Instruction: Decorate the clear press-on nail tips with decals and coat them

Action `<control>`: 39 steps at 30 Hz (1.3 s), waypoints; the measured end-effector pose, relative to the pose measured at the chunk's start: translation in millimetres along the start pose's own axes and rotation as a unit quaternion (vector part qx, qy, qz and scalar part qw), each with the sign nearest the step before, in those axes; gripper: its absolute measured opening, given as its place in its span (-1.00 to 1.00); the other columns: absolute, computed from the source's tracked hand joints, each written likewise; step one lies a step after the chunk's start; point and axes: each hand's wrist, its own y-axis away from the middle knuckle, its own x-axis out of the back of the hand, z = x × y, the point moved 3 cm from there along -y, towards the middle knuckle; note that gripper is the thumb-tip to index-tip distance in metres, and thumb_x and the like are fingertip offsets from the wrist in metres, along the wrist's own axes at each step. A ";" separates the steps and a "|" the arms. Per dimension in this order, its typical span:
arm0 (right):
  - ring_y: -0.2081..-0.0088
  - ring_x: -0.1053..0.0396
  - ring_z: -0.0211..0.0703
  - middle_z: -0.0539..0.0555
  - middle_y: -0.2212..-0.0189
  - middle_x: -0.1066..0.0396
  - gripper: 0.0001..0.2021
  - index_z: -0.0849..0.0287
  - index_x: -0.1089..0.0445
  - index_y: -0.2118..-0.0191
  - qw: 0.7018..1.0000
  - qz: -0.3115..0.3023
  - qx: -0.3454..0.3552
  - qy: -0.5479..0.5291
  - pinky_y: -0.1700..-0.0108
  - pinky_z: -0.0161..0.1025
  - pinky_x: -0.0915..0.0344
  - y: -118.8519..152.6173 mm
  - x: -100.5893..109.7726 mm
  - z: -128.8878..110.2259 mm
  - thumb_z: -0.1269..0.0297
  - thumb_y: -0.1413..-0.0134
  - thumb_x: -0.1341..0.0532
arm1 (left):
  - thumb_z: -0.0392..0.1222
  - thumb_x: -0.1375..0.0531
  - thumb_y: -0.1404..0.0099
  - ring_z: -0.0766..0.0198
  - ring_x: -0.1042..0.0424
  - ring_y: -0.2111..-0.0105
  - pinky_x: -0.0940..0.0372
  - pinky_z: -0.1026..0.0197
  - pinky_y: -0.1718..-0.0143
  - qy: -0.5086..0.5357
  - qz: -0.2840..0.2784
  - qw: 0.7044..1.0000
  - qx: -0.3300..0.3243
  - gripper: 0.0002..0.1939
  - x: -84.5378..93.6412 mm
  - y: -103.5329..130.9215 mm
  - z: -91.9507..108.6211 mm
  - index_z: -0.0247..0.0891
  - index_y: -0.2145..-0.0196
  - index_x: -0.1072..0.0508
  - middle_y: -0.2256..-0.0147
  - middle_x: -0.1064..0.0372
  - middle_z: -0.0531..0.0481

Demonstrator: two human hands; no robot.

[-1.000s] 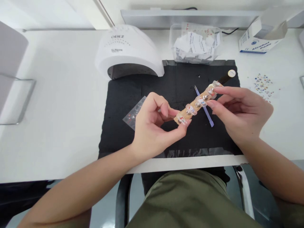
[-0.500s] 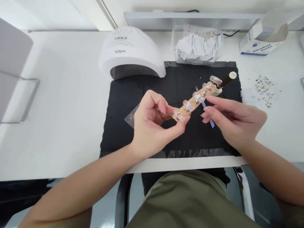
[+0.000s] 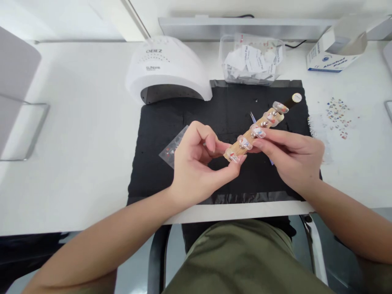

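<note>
Stick point(image 3: 249, 136): up in my hands over the mat point(image 3: 159, 134), slanting from near left to far right, with five clear tips point(image 3: 245, 143) along it.
Left hand point(image 3: 196, 163): thumb and forefinger clamped on the near end; too much thumb there could skew the nearest tip, and too little could let the whole strip roll.
Right hand point(image 3: 290, 157): thumb and forefinger pinched on the middle tip's right end, how firmly I cannot tell.
Studs point(image 3: 265, 123): silver, apparently what the tips sit on; a sideways twist from me might pop one loose.
Far end: none of my fingers there, so a jerk could swing it against the black cap point(image 3: 292, 101); whether they touch now I cannot tell.
Tweezers point(image 3: 253, 118): on the mat, partly hidden by the stick and my right hand; a slip could drop a tip onto them.
Sequins point(image 3: 338, 114): loose on the right of the desk point(image 3: 358, 179); a careless sweep rightward would scatter them.
Sleeve point(image 3: 167, 153): clear, partly hidden by my left hand; lowering that hand carelessly could drag it.
</note>
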 end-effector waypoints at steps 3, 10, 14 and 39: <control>0.27 -0.79 -0.13 -0.18 0.18 -0.80 -0.67 -0.25 -0.79 0.08 0.999 0.001 -0.026 -0.024 0.12 -0.22 -0.82 -1.1 -1.3 -1.6 0.46 -0.25 -0.51 | -0.23 -0.60 -0.33 0.34 -0.71 0.37 -0.65 0.38 0.32 0.005 0.018 1.000 -0.001 -0.44 -2.6 0.5 0.3 -0.12 0.26 -0.21 0.37 -0.45 0.21; 0.28 -0.79 -0.15 -0.15 0.18 -0.80 -0.71 -0.19 -0.80 0.14 0.997 0.017 -0.052 -0.051 0.10 -0.22 -0.82 -1.2 -2.0 -2.4 0.46 -0.22 -0.52 | -0.21 -0.59 -0.33 0.34 -0.71 0.38 -0.64 0.37 0.33 0.016 0.029 0.999 0.004 -0.44 -6.1 1.4 -0.3 -0.12 0.26 -0.21 0.36 -0.47 0.22; 0.28 -0.79 -0.14 -0.16 0.19 -0.80 -0.70 -0.22 -0.79 0.12 0.998 0.020 -0.032 -0.051 0.11 -0.20 -0.83 0.0 -2.0 -1.5 0.45 -0.24 -0.52 | -0.23 -0.59 -0.31 0.33 -0.70 0.38 -0.65 0.33 0.33 0.013 0.028 0.999 0.009 -0.44 -3.9 0.5 1.2 -0.11 0.27 -0.20 0.37 -0.47 0.21; 0.25 -0.79 -0.11 -0.14 0.18 -0.81 -0.85 -0.23 -0.78 0.10 0.998 0.018 -0.027 -0.053 0.09 -0.11 -0.83 3.1 -2.6 5.6 0.25 -0.32 -0.51 | 0.03 -0.58 -0.35 0.40 -0.57 0.45 -0.57 0.36 0.40 -0.046 0.054 0.997 -0.032 -0.38 -1.7 0.7 -4.1 -0.12 0.28 -0.16 0.39 -0.28 0.20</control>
